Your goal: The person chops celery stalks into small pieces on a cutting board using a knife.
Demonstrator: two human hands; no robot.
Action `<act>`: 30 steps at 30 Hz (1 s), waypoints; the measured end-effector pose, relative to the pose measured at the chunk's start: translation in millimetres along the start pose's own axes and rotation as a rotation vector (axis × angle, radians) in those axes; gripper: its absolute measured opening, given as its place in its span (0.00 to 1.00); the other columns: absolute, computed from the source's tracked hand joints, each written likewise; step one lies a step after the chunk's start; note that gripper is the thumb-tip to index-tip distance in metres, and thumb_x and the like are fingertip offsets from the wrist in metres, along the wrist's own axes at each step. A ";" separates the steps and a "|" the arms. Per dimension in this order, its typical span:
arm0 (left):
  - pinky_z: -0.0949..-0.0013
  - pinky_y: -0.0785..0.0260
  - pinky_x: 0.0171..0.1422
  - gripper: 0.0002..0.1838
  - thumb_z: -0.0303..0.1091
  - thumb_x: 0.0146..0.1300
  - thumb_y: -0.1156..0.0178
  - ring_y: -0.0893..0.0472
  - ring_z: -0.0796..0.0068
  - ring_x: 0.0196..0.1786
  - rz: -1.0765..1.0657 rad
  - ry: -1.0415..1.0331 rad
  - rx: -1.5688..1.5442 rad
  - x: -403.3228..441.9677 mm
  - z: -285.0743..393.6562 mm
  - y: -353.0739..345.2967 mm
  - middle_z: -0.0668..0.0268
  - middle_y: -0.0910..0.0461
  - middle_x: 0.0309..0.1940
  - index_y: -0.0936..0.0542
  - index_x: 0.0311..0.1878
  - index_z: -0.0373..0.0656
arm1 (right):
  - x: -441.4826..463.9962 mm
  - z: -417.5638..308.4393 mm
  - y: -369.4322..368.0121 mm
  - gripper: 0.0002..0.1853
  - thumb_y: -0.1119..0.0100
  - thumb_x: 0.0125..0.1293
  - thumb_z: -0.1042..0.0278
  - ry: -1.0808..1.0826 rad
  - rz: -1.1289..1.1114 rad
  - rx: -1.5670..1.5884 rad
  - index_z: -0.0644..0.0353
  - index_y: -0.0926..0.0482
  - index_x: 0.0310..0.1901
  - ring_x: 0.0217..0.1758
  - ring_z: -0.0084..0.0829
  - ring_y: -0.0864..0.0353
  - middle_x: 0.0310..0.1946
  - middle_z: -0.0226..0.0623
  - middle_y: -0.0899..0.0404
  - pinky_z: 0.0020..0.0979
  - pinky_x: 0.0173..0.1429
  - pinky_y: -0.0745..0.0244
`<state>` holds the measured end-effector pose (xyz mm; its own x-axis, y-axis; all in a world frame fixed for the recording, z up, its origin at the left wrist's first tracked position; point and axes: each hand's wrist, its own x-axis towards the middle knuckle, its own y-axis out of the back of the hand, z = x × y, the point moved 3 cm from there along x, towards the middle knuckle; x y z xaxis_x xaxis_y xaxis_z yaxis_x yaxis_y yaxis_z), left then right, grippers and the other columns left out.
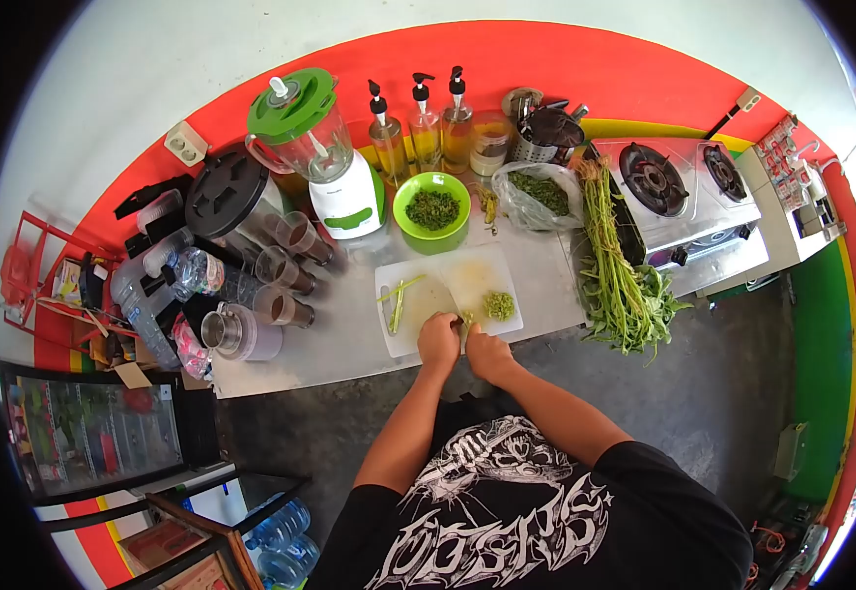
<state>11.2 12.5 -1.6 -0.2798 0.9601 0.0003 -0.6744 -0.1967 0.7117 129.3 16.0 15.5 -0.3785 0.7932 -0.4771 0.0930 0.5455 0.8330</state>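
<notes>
A white cutting board (pixel 436 270) lies at the table's front edge. My left hand (pixel 438 342) is closed over its lower edge, and what it grips is mostly hidden. My right hand (pixel 489 354), just right of it, is also closed, its grip hidden. Small green pieces (pixel 468 317) and a thin pale edge, too small to identify, show between the hands. Chopped green stems (pixel 499 306) form a pile on the board's right side. Several longer cut stems (pixel 397 307) lie on its left. Behind the board, a green bowl (pixel 431 239) holds chopped greens.
A blender (pixel 342 197) and pump bottles (pixel 426 133) stand at the back. Dark-filled cups (pixel 285 308) and a flask (pixel 241 332) are left. At right are a plastic bag of greens (pixel 538 195), long leafy stalks (pixel 610 256) and a gas stove (pixel 679 211).
</notes>
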 end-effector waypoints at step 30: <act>0.56 0.30 0.52 0.07 0.28 0.61 0.34 0.24 0.54 0.46 0.092 -0.053 0.082 -14.4 -5.4 -9.7 0.62 0.22 0.37 0.15 0.43 0.48 | -7.2 70.5 -4.7 0.15 0.46 0.67 0.70 0.040 0.132 0.194 0.67 0.34 0.50 0.40 0.60 0.14 0.35 0.60 0.16 0.54 0.45 0.18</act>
<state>18.1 -0.5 -12.2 -0.3002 0.9483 0.1034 -0.5886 -0.2694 0.7622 196.4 26.9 -4.7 -0.3873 0.8519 -0.3524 0.3184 0.4824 0.8161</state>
